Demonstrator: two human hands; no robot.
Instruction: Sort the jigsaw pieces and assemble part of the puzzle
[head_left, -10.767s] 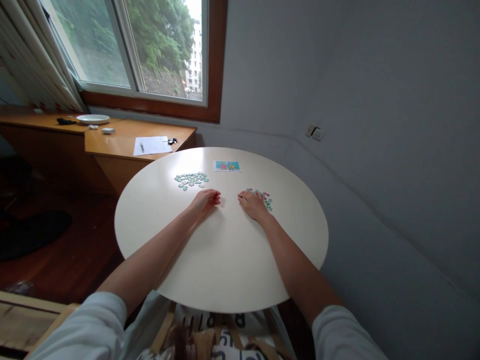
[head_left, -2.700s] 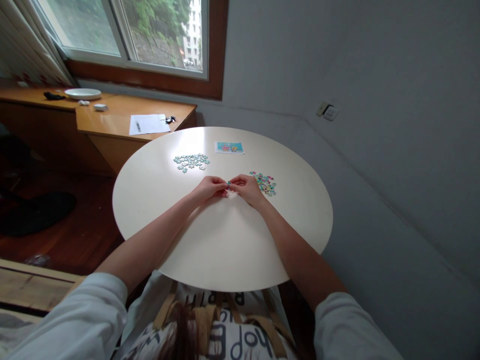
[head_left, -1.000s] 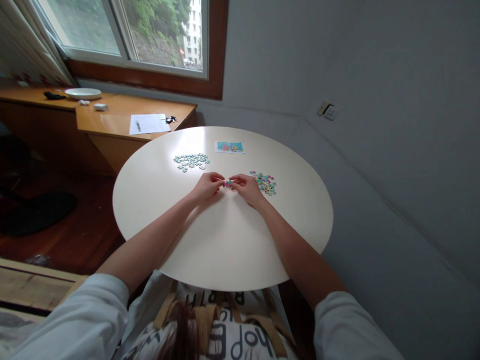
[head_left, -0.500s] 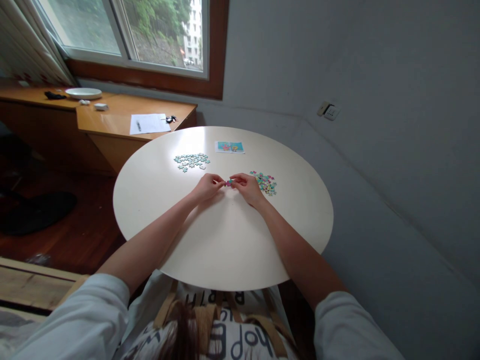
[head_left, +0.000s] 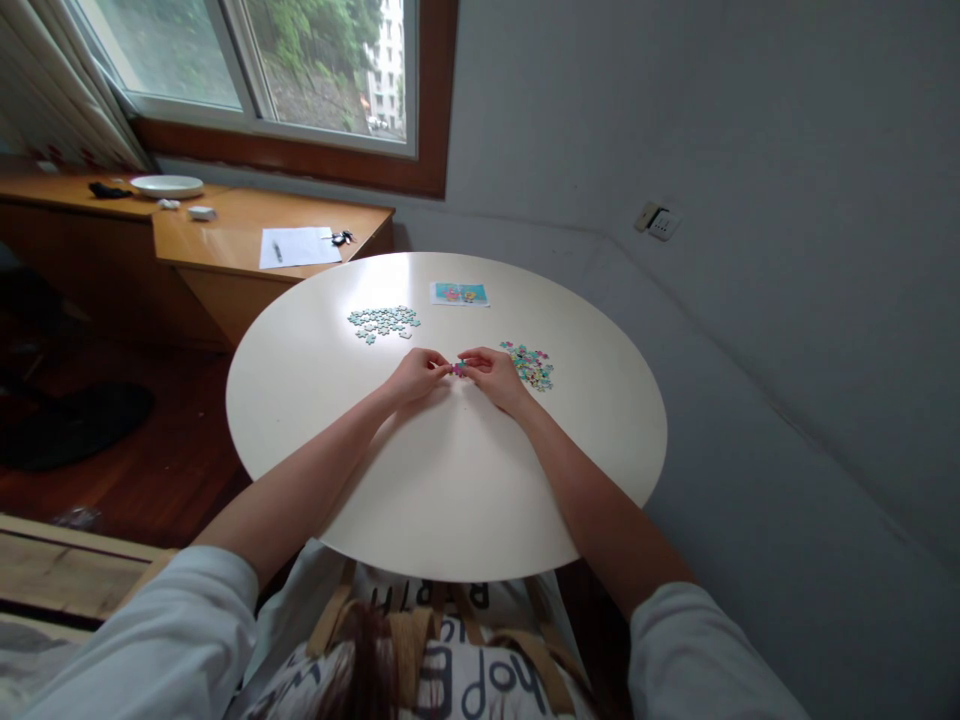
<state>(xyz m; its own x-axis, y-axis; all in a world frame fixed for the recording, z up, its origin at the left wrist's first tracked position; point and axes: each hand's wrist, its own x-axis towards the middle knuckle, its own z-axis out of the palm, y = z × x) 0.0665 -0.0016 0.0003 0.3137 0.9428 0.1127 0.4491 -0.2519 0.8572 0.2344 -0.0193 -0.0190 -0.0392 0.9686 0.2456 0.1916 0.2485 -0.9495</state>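
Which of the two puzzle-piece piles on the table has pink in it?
The right pile, beside the right hand: pink shows among its mixed colours, while the left pile looks pale blue-green throughout.

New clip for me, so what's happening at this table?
A person sits at a white table, holding a few small pink and green jigsaw pieces between the fingertips of the left hand and the right hand. Whether those are joined is too small to tell. A multicoloured pile of loose pieces lies just beyond the right hand, and a paler spread of pieces lies farther off to the left. A cartoon picture sheet lies near the far edge.
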